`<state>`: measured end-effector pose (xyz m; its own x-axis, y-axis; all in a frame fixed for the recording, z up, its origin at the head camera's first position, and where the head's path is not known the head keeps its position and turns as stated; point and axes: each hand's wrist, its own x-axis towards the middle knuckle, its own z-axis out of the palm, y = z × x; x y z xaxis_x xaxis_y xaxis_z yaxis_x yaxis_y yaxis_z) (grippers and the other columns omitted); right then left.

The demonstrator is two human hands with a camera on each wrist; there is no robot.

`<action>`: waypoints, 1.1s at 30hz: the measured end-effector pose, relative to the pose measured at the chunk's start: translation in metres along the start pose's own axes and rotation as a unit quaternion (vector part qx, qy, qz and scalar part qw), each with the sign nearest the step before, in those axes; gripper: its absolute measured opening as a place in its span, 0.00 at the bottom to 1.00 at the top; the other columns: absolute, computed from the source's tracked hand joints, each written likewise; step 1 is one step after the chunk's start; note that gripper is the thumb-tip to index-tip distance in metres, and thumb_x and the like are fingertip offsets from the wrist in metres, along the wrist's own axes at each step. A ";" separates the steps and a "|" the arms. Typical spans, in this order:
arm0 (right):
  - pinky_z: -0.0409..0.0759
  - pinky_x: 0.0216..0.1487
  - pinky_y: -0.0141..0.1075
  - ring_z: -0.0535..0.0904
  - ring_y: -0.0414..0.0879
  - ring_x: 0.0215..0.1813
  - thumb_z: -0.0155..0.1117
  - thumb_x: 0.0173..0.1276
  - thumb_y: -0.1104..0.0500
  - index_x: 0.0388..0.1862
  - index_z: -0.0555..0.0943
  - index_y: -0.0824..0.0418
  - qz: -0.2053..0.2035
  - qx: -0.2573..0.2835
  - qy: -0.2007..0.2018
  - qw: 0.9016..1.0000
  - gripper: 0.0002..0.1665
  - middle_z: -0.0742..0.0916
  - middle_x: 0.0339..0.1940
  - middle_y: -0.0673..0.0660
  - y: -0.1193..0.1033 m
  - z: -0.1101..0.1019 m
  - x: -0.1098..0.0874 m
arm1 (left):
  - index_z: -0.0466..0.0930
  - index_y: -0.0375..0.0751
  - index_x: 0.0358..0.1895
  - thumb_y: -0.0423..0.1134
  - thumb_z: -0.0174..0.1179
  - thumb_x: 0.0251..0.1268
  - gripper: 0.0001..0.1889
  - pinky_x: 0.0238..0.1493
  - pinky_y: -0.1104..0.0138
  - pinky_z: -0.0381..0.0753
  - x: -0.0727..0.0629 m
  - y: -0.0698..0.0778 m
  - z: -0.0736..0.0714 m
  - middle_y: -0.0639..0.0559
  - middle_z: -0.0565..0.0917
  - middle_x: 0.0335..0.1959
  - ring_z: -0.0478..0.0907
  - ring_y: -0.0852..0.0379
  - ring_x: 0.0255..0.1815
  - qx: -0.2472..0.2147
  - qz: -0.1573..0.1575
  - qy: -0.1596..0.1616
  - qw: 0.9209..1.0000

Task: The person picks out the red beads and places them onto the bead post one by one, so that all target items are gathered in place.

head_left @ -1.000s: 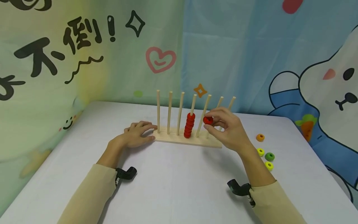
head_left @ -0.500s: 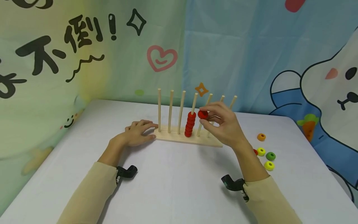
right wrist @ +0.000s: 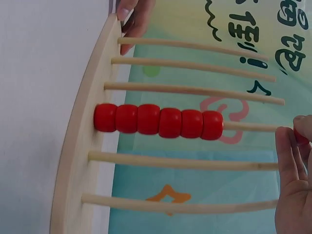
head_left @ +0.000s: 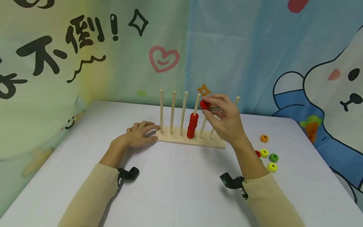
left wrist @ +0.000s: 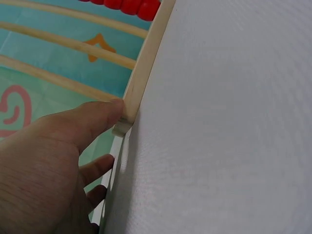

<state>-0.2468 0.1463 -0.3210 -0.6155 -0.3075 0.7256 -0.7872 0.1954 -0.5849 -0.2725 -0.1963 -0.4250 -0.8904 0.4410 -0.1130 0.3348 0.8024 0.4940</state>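
A wooden peg rack (head_left: 178, 139) with a row of upright pegs stands on the white table. Several red beads (head_left: 192, 126) are stacked on its middle peg, whose upper end is bare. Between thumb and fingertips my right hand (head_left: 227, 121) pinches another red bead (head_left: 204, 104), just right of that peg's top. In the right wrist view this bead (right wrist: 301, 138) is mostly hidden by the fingers, near the peg's tip. My left hand (head_left: 139, 136) grips the rack's left end with thumb and index finger; the left wrist view shows the thumb (left wrist: 100, 117) against the base.
Loose beads lie right of the right forearm: an orange bead (head_left: 264, 138), yellow beads (head_left: 264, 153), a green bead (head_left: 273, 158) and a partly hidden red bead (head_left: 257, 153). A printed cloth (head_left: 227, 56) hangs behind the table.
My right hand has carried the red bead left and upward, from beside the right pegs to near the top of the middle peg. The left hand has stayed at the rack's end.
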 end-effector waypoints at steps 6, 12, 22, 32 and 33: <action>0.84 0.51 0.33 0.84 0.49 0.46 0.67 0.67 0.75 0.62 0.82 0.69 -0.003 0.000 0.021 1.000 0.24 0.81 0.59 0.62 -0.001 0.009 0.007 | 0.65 0.60 0.78 0.62 0.51 0.76 0.31 0.64 0.31 0.55 -0.002 -0.001 -0.001 0.46 0.59 0.80 0.53 0.31 0.77 -0.001 -0.001 0.004 1.000; 0.84 0.51 0.32 0.83 0.48 0.46 0.68 0.67 0.74 0.63 0.82 0.66 0.016 -0.010 0.016 1.000 0.25 0.81 0.59 0.60 -0.004 0.008 0.012 | 0.66 0.61 0.78 0.62 0.51 0.76 0.31 0.65 0.31 0.55 -0.002 -0.001 -0.001 0.46 0.59 0.81 0.53 0.31 0.77 0.002 -0.004 0.001 1.000; 0.84 0.50 0.31 0.84 0.49 0.48 0.68 0.69 0.71 0.64 0.82 0.63 0.050 -0.021 0.014 0.998 0.24 0.83 0.59 0.57 -0.005 0.006 0.020 | 0.65 0.62 0.78 0.63 0.51 0.76 0.31 0.65 0.32 0.56 -0.002 0.001 -0.003 0.47 0.57 0.81 0.52 0.32 0.78 0.010 -0.004 0.001 1.000; 0.86 0.29 0.36 0.85 0.46 0.27 0.65 0.70 0.73 0.63 0.82 0.65 0.051 -0.013 0.003 0.999 0.23 0.83 0.57 0.60 -0.008 0.005 0.026 | 0.65 0.61 0.78 0.62 0.51 0.76 0.31 0.65 0.31 0.56 -0.003 0.001 -0.004 0.47 0.57 0.81 0.52 0.31 0.78 0.011 -0.005 0.002 1.000; 0.85 0.28 0.36 0.84 0.45 0.26 0.65 0.70 0.72 0.64 0.82 0.64 0.056 -0.016 0.002 0.998 0.23 0.83 0.57 0.59 -0.009 0.006 0.027 | 0.65 0.61 0.78 0.62 0.51 0.76 0.31 0.65 0.31 0.56 -0.003 0.000 -0.003 0.47 0.57 0.82 0.52 0.31 0.78 0.011 -0.005 0.001 1.000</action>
<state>-0.2558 0.1311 -0.2984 -0.7003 -0.2775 0.6577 -0.7138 0.2582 -0.6511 -0.2709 -0.1986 -0.4216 -0.8945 0.4318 -0.1160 0.3321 0.8153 0.4744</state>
